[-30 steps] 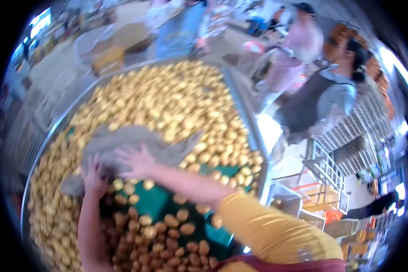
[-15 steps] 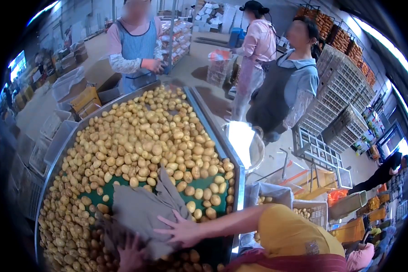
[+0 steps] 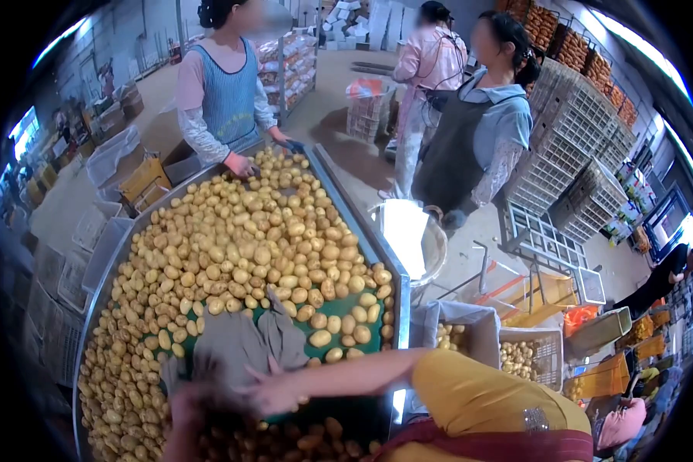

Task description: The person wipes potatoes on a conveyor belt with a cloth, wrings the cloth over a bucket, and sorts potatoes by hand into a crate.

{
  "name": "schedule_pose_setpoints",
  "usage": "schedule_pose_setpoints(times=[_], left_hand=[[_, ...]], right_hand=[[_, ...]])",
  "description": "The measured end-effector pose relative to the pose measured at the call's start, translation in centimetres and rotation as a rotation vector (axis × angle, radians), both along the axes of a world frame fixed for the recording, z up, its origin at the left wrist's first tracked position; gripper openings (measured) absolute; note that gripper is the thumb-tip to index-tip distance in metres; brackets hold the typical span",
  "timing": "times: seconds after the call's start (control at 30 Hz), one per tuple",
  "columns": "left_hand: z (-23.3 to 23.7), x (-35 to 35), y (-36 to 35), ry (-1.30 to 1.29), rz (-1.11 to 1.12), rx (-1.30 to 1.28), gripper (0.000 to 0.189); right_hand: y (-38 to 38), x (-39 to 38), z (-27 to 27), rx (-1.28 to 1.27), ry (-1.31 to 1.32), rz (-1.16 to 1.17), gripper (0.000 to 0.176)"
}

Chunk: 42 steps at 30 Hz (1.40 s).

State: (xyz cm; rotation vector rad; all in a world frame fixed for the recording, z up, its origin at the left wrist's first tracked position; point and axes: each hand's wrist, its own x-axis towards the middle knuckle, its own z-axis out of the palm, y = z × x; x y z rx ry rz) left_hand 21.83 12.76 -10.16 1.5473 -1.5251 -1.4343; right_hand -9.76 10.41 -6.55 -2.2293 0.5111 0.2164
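A grey cloth (image 3: 235,343) lies crumpled over the potatoes and the green surface of a sorting table (image 3: 400,308). My right hand (image 3: 276,391) reaches in from the right and rests at the cloth's near edge, its visible fingers apart. Close beside it, on the left, my left hand (image 3: 192,404) is a dark smear of motion at the cloth's near left corner, and its fingers do not show clearly. Potatoes (image 3: 231,246) cover most of the table around the cloth. Near the bottom, more potatoes (image 3: 308,443) lie in shadow.
Across the table a person in a striped apron (image 3: 231,92) has both gloved hands at the potatoes. Another person in a dark apron (image 3: 462,138) stands to the right, near a white bucket (image 3: 437,254). Lined crates (image 3: 477,327) with potatoes stand beside the table's right edge.
My right hand has slid left along the cloth, and my left hand has moved left and up. The person across has bent down and put their hands on the potatoes.
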Motion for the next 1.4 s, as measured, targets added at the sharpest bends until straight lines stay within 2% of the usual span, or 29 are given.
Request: schedule_pose_setpoints(times=[0.03, 0.07, 0.1, 0.13, 0.2, 0.27, 0.3, 0.33, 0.37, 0.43, 0.53, 0.57, 0.63, 0.7, 0.77, 0.8, 0.83, 0.87, 0.93, 0.97, 1.07, 1.1, 1.13, 1.2, 1.23, 1.27, 1.33, 1.37, 1.4], left_hand=[[3.2, -2.3, 4.2, 0.010, -0.102, 0.011, 0.035], [5.1, -4.1, 7.2, -0.318, -0.332, -0.088, 0.035], [7.0, -5.9, 10.2, -0.714, -0.583, -0.263, 0.037], [8.9, -7.7, 13.2, -1.005, -0.784, -0.452, 0.043], [5.3, -6.7, 12.8, -0.920, -0.643, -0.228, 0.047], [1.9, -5.5, 10.4, -0.874, -0.598, -0.109, 0.049], [5.4, -7.4, 8.9, -0.960, -0.631, -0.645, 0.041], [3.3, -7.0, 6.9, -1.048, -0.698, -0.401, 0.040], [1.5, -6.9, 5.1, -1.138, -0.648, -0.552, 0.033], [0.3, -6.7, 1.4, -1.131, -0.480, -0.626, 0.037], [5.1, -9.4, -3.9, -1.152, -0.305, -0.455, 0.049], [4.6, -9.2, -4.1, -1.123, -0.282, -0.478, 0.049], [2.1, -7.5, -3.5, -1.066, -0.255, -0.518, 0.047], [1.5, -5.7, -1.3, -0.673, -0.146, -0.309, 0.058], [-0.7, -4.1, 3.5, -0.349, -0.132, -0.102, 0.064], [-1.6, -3.4, 6.2, -0.229, -0.174, -0.003, 0.064], [-0.2, -4.8, 8.9, -0.439, -0.351, -0.216, 0.059], [2.5, -7.0, 12.0, -0.647, -0.528, -0.433, 0.055], [8.4, -11.4, 15.3, -1.109, -0.931, -0.277, 0.051], [8.0, -11.6, 15.1, -1.046, -0.873, -0.327, 0.054], [5.6, -11.8, 11.0, -1.316, -0.972, -0.252, 0.058], [2.0, -9.4, 10.0, -0.958, -0.684, -0.557, 0.047], [-1.1, -7.8, 8.0, -0.861, -0.543, -0.504, 0.043], [-0.2, -6.5, 2.2, -1.099, -0.490, -0.646, 0.050], [0.9, -7.5, -0.4, -1.115, -0.255, -0.525, 0.056], [3.6, -8.9, -2.3, -1.078, -0.220, -0.303, 0.062], [-0.1, -8.1, -3.2, -1.137, -0.156, -0.473, 0.060], [-0.9, -7.2, -2.6, -1.037, -0.152, -0.520, 0.061], [1.2, -8.1, -1.7, -0.971, -0.164, -0.388, 0.061]], right_hand=[[2.3, -1.5, 2.4, -0.043, 0.057, 0.124, 0.051], [4.9, -2.6, -0.4, -0.218, 0.059, 0.205, 0.051], [7.5, -4.7, -1.9, -0.234, -0.192, 0.173, 0.047], [8.2, -5.4, -0.6, -0.186, -0.088, 0.191, 0.051], [7.5, -5.8, -1.7, -0.245, -0.152, 0.194, 0.051], [4.8, -5.7, -3.2, -0.521, -0.231, 0.238, 0.048], [2.9, -5.3, -4.5, -0.535, -0.258, 0.207, 0.048], [0.7, -4.8, -5.7, -0.658, -0.256, 0.199, 0.049], [-1.8, -4.3, -8.3, -0.822, -0.264, 0.160, 0.053], [-5.2, -3.0, -6.1, -0.769, -0.100, 0.121, 0.053], [-8.0, -0.2, -4.8, -0.746, 0.119, -0.006, 0.052], [-7.7, 0.0, -0.8, -0.549, 0.262, 0.031, 0.059], [-5.7, -0.9, -0.3, -0.385, 0.120, -0.097, 0.061], [-2.5, -1.5, -1.7, -0.224, -0.020, -0.170, 0.067], [0.6, -4.5, 4.1, -0.036, 0.120, 0.002, 0.068], [2.9, -5.4, 0.3, -0.068, 0.032, 0.020, 0.066], [4.9, -7.0, 1.8, -0.039, 0.090, 0.102, 0.055], [6.8, -8.2, 2.4, -0.061, 0.176, 0.231, 0.059], [11.1, -10.8, -0.9, -0.170, 0.068, 0.212, 0.069], [11.3, -10.8, -1.1, -0.203, 0.051, 0.188, 0.071], [8.6, -10.0, -1.9, -0.346, 0.087, 0.186, 0.071], [7.1, -9.2, -4.9, -0.436, 0.041, 0.157, 0.069], [4.8, -8.7, -6.4, -0.430, -0.040, 0.088, 0.063], [0.6, -6.5, -9.4, -0.652, -0.167, -0.026, 0.053], [-1.3, -4.9, -8.0, -0.562, -0.020, -0.063, 0.055], [-2.6, -3.4, -7.2, -0.538, 0.062, -0.121, 0.058], [-4.0, -1.7, -8.4, -0.341, 0.103, -0.220, 0.071], [-4.2, -1.9, -6.9, -0.225, 0.168, -0.066, 0.076], [-4.3, -2.0, -5.2, -0.095, 0.232, 0.079, 0.081]])
